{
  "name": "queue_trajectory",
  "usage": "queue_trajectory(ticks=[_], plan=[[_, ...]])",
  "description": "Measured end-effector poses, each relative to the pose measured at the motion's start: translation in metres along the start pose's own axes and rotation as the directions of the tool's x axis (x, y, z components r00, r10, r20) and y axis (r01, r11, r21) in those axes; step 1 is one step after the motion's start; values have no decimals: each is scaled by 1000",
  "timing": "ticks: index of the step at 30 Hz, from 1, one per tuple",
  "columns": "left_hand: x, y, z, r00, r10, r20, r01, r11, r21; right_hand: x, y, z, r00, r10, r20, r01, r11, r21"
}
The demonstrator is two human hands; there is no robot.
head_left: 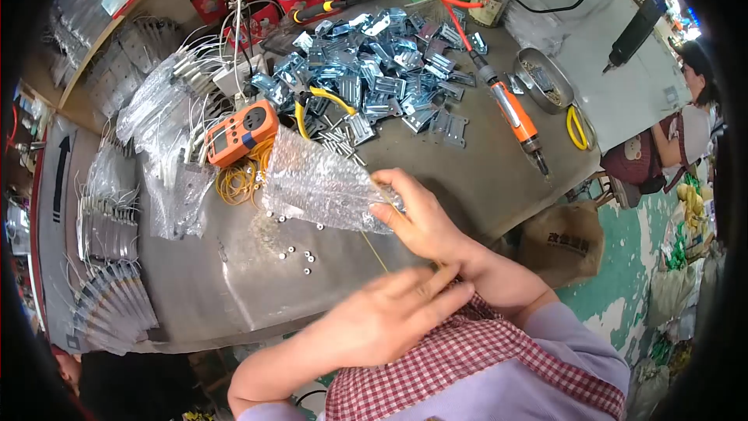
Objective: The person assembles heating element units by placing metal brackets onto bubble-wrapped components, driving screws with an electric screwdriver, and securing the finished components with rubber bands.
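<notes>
My right hand (425, 222) is closed on the gathered end of a bubble wrap bundle (319, 183), pinching it between thumb and fingers. Whatever the wrap contains cannot be made out. A thin yellow rubber band (374, 252) stretches from the bundle toward my left hand (397, 312), which is close to my body just below the right wrist. The left fingers look slightly blurred and appear hooked in the band. Beyond the bundle's far end lie loose rubber bands (236, 185) and an orange meter (243, 134).
Blue-silver metal brackets (366, 70) are heaped at the back, with yellow-handled pliers (302, 113) and short metal pins (340, 143). An orange electric screwdriver (514, 113) hangs on a red cord beside a metal dish (544, 82). Bubble-wrapped parts (167, 164) line the left. Another person sits at far right.
</notes>
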State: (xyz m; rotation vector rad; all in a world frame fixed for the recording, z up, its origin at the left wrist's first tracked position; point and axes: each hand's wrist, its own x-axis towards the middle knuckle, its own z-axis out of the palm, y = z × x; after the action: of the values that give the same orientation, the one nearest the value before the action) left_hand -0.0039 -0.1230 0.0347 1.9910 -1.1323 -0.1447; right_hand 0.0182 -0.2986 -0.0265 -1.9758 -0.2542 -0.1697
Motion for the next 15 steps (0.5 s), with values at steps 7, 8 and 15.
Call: queue_trajectory(ticks=[7,8,15], plan=[[-2,-24,-12,742,73,666,607,346,-715,-12,-2,-6,966,232,112,-204,425,882],[-5,-29,-6,868,188,460,445,119,-888,-12,-9,0,962,267,59,-128,247,960],[-31,-73,22,968,-245,58,19,-158,-987,-10,-3,-46,969,-218,115,203,971,124]])
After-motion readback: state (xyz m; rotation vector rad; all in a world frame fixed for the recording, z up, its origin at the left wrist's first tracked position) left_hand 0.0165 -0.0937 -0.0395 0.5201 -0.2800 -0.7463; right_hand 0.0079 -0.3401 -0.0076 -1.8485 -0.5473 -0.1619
